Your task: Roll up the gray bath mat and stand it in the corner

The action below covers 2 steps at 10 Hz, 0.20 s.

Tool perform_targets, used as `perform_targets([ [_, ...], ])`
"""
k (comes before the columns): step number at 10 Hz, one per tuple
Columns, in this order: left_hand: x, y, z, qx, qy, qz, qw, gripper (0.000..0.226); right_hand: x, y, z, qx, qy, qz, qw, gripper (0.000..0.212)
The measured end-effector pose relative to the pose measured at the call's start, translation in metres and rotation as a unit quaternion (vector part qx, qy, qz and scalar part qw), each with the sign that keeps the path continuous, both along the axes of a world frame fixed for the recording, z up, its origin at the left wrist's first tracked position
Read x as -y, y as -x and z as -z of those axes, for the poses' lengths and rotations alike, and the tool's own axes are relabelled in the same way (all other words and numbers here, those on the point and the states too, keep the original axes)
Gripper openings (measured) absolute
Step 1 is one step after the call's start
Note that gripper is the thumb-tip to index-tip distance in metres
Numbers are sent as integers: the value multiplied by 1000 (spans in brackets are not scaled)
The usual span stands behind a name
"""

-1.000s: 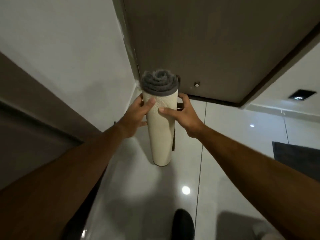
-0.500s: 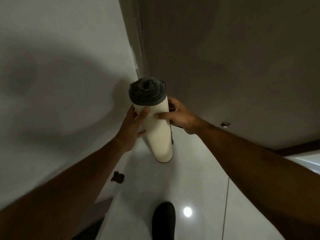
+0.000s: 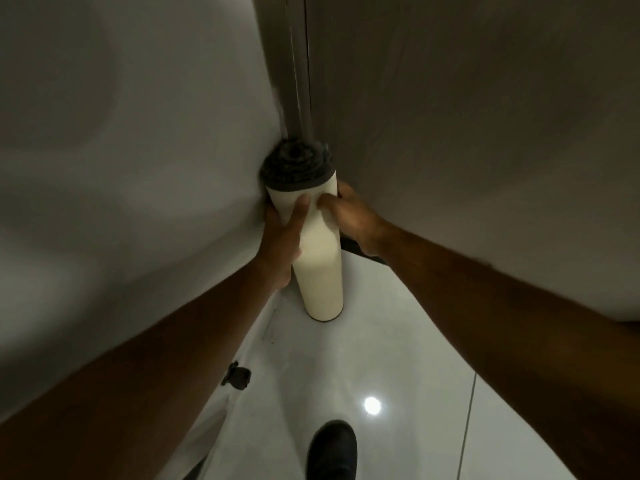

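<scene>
A: Head view first. What is the room like?

B: Glossy white tiled floor [image 3: 346,358] with one round light glare on it. A pale wall [image 3: 138,150] on the left meets a brown door [image 3: 467,133] on the right, and a dark door frame [image 3: 298,81] runs down the corner between them. A small dark doorstop [image 3: 238,375] sits at the foot of the wall, and a black shoe [image 3: 332,452] shows at the bottom edge.

A: And the mat?

B: The rolled bath mat [image 3: 318,258] stands on end on the floor, right in that corner, gray pile at the top and cream backing outside, leaning slightly. Its top touches the wall.

A: The hands?

B: Both are wrapped around the upper part. The left hand [image 3: 282,237] grips the wall side with its thumb across the front. The right hand [image 3: 349,216] grips the door side, fingers curled behind.

A: Any writing?

B: None readable.
</scene>
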<state>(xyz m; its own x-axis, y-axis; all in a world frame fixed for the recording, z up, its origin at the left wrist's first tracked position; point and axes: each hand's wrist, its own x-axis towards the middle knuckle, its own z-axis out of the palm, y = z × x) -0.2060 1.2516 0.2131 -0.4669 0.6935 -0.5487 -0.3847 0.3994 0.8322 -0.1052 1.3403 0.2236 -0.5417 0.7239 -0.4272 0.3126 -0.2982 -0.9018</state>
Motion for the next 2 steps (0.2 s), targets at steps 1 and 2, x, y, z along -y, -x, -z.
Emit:
perform_targets([
  [1,3,-2,3,-6,32,-43,999,92,5,-10,-8,16,-36,-8,999,39],
  [2,11,-19,-13,-171,50,-95,979,94,12,-30,-20,67,-101,-21,992,41],
])
